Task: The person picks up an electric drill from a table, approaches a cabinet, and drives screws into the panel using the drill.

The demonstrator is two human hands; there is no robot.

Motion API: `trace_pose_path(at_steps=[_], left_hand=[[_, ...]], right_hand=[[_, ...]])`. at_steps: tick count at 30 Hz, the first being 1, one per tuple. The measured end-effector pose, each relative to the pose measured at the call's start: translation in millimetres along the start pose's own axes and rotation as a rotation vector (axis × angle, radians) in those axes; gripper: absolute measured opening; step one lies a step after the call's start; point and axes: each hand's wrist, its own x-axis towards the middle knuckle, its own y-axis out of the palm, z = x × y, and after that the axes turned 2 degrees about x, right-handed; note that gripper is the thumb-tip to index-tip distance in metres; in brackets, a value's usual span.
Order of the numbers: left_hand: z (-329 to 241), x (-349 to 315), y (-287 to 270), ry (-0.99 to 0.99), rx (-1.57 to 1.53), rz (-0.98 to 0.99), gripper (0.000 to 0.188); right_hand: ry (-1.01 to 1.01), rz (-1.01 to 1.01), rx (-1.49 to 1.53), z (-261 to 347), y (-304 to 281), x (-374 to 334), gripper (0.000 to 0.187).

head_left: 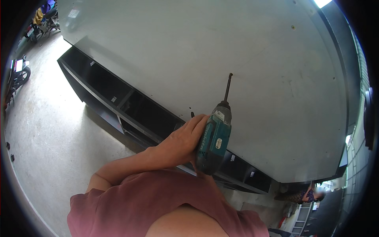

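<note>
A teal-and-black cordless drill [216, 138] is in front of me, its long thin bit [227, 89] pointing up and away. The bit's tip meets a small dark spot on a large grey-white panel [158, 55]. My left hand [183, 140] is closed against the left side of the drill, near its front, its fingertips partly hidden. A short dark pointed piece [192, 114] shows just past these fingers; I cannot tell what it is. My right forearm runs up behind the drill's rear end, and the drill hides the right hand and its fingers.
Black open-fronted shelving [130, 98] runs diagonally below the panel. Motorbikes [19, 75] stand at the far left on the pale floor [51, 130]. Another person [310, 194] is at the lower right, near a ladder [302, 219]. A brass-coloured screw head [293, 27] sits in the panel.
</note>
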Motion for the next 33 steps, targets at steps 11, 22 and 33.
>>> trace_pose_path(at_steps=[11, 22, 33], left_hand=[[-49.9, 12.8, -25.2, 0.098, 0.022, -0.040, 0.085], [-105.4, 81.4, -53.4, 0.266, -0.145, -0.174, 0.081], [-102.4, 94.2, -51.5, 0.219, -0.167, -0.174, 0.078]], right_hand=[[-0.241, -0.005, 0.117, 26.5, -16.4, -12.2, 0.051], [-0.420, -0.006, 0.208, 90.4, -31.1, 94.2, 0.052], [-0.459, -0.023, 0.304, 110.1, -33.0, 89.1, 0.054]])
